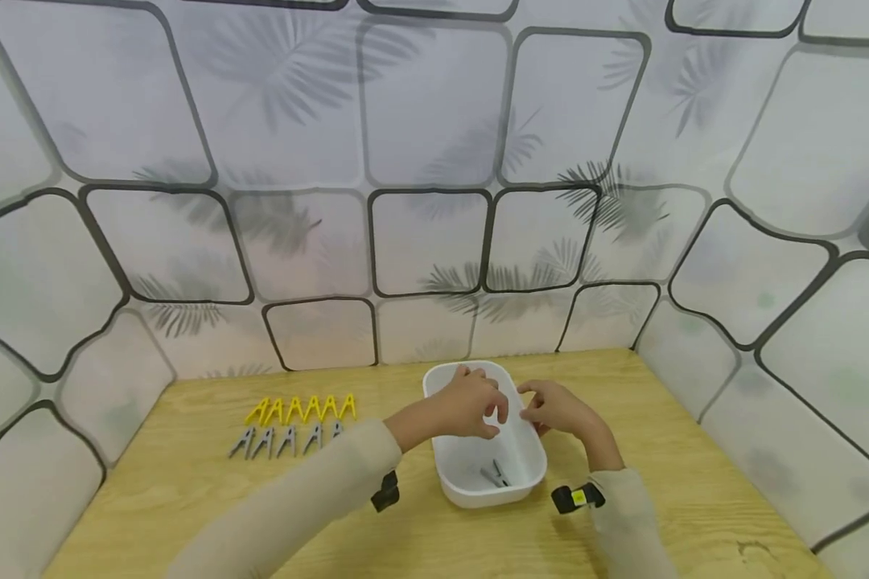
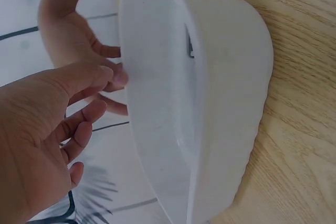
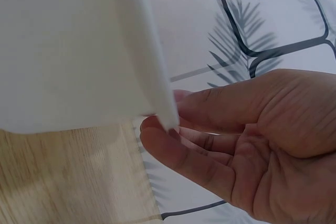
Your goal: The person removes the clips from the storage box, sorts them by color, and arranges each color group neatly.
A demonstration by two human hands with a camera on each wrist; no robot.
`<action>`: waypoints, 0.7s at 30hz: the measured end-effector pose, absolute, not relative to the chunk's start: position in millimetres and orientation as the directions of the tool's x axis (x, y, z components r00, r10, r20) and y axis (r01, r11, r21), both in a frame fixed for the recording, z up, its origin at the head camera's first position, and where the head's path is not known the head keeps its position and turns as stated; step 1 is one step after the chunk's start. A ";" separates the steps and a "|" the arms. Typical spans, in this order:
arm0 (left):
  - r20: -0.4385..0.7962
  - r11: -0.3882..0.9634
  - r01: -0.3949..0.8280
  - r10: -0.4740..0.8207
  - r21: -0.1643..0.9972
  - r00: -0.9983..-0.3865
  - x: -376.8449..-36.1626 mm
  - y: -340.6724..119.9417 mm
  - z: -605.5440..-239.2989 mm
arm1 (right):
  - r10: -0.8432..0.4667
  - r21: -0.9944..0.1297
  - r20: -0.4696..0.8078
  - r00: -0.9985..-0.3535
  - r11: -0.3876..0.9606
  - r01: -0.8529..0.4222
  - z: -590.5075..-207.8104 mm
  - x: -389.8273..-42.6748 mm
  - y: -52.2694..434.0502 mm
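White tub (image 1: 489,474) sits on the wooden counter (image 1: 695,482), near its middle, long axis running away from the person. A few grey clips (image 1: 496,474) lie on its floor at the near end.

Right hand (image 1: 561,410) is at the tub's right rim; the right wrist view shows thumb and fingers (image 3: 210,109) meeting the rim edge in a light pinch. Left hand (image 1: 467,402) hovers over the tub mouth, fingers (image 2: 89,116) loosely spread, holding nothing (left wrist view confirms no contact with the wall).

Judgement: steady the tub by the rim with the right hand so it does not slide, and reach straight down with the left.

On the counter to the left: a row of yellow clips (image 1: 300,408), a row of grey ones (image 1: 284,441) just in front.
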State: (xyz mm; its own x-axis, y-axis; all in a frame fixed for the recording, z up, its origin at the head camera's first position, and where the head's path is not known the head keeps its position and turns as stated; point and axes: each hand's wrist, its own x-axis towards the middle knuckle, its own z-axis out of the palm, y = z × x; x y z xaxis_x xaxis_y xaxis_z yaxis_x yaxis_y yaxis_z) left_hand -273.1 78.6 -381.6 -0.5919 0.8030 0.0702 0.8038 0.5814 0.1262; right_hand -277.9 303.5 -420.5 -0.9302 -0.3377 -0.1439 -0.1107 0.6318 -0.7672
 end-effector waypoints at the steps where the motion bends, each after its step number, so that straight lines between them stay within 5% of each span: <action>1: 0.055 0.576 0.811 0.811 0.105 -0.583 -273.2 82.0 -381.4 | -0.338 -0.767 -0.143 -0.930 0.631 -0.111 -419.8 -278.0 303.2; 7: -0.009 0.542 0.839 0.840 0.048 -0.542 -273.8 96.6 -386.8 | -0.343 -0.771 -0.151 -0.927 0.628 -0.107 -419.8 -279.4 302.6; 21: -0.168 0.577 0.790 0.816 0.209 -0.552 -284.7 113.1 -408.9 | -0.345 -0.767 -0.143 -0.927 0.631 -0.116 -419.5 -278.9 304.7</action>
